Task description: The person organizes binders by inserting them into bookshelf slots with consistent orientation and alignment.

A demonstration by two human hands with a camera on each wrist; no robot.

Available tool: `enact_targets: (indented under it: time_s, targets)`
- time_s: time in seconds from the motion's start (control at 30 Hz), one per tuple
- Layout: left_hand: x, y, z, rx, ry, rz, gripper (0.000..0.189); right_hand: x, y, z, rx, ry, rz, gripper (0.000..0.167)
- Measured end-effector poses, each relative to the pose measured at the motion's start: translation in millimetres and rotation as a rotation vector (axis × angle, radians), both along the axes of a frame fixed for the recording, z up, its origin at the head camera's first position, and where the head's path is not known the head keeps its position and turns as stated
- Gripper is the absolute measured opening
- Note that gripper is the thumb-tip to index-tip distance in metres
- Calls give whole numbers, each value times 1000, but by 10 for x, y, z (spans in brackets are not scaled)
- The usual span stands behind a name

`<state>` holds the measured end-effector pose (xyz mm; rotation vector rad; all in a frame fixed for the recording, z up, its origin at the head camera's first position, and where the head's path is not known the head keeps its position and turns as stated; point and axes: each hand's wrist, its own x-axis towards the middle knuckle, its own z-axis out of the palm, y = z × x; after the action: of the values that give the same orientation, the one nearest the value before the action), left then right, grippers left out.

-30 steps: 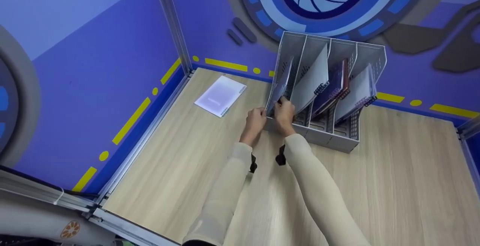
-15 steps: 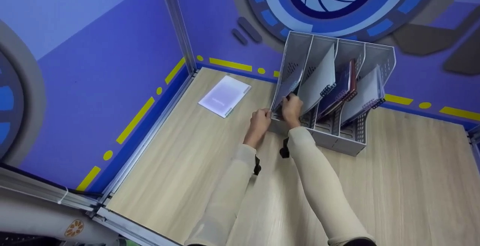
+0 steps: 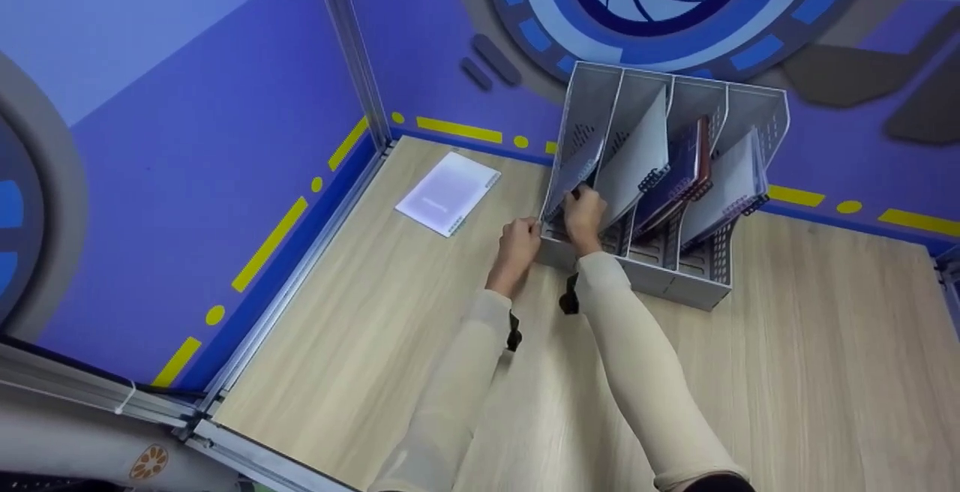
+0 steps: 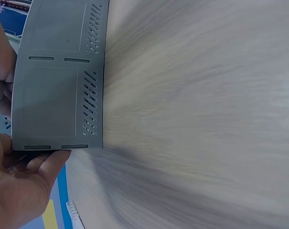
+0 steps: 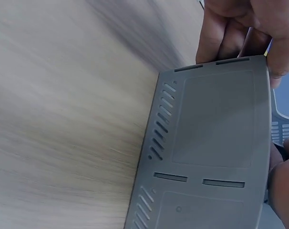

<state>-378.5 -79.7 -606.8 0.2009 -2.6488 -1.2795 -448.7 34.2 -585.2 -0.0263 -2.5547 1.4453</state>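
A grey four-slot magazine file rack (image 3: 645,279) stands on the wooden table, its low front facing me. My left hand (image 3: 516,248) grips the front left corner; in the right wrist view its thumb (image 5: 281,59) lies over the inner side and the other fingers press the outside. My right hand (image 3: 585,216) reaches into the leftmost slot, fingers curled at the lower front edge of a spiral notebook (image 3: 579,169) leaning there. The rack's front wall (image 4: 49,102) hides most of that hand in the left wrist view.
Beside the rack's left side a pale notebook (image 3: 448,193) lies flat. The other slots hold a white spiral notebook (image 3: 637,154), dark blue and red-brown notebooks (image 3: 679,169), and clear-covered notebooks (image 3: 724,184). Printed panels (image 3: 420,49) wall the table at back and left.
The notebook in the leftmost slot has gone from standing steeply to leaning right, and my right hand has shifted slightly with it. My left hand keeps its hold on the corner.
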Motion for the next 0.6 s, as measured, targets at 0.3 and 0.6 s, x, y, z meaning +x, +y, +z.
enact_targets:
  time_s: [0.3,0.6]
  targets:
    - [20,-24,-23,46,9,-5,38,205,-23,-22,-67,39,-11,29]
    - [17,-6,9,46,23,-13,39,703,82,58,-459,-54,93,44]
